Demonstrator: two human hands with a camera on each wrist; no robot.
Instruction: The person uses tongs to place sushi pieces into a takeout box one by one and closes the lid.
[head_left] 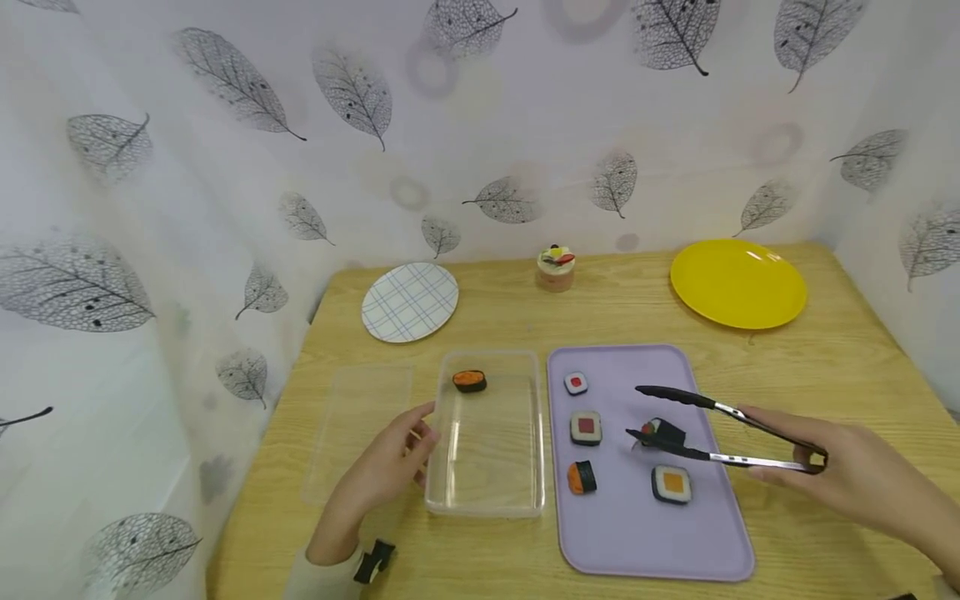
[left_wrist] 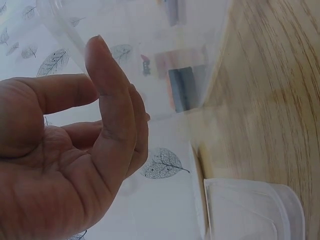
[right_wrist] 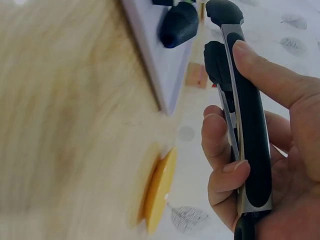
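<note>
My right hand [head_left: 847, 458] grips black-and-silver tongs [head_left: 672, 397] over the lilac tray [head_left: 652, 550]. The tongs' arms are spread; the nearer tip overlaps a dark cone-shaped sushi hand roll [head_left: 670, 432], and contact cannot be told. In the right wrist view, thumb and fingers wrap the tongs' handle [right_wrist: 252, 130]. At the left side of a clear plastic box [head_left: 486, 510], my left hand [head_left: 386, 458] rests with loosely bent fingers against the wall. One orange-topped sushi piece [head_left: 469, 382] lies at the box's far end.
Other sushi pieces on the tray include a red-centred roll [head_left: 586, 427], an orange-topped piece [head_left: 582, 477] and an orange-centred roll [head_left: 671, 484]. A clear lid [head_left: 360, 417] lies left. Behind stand a checked plate [head_left: 410, 302], toy cake [head_left: 555, 271] and yellow plate [head_left: 738, 283].
</note>
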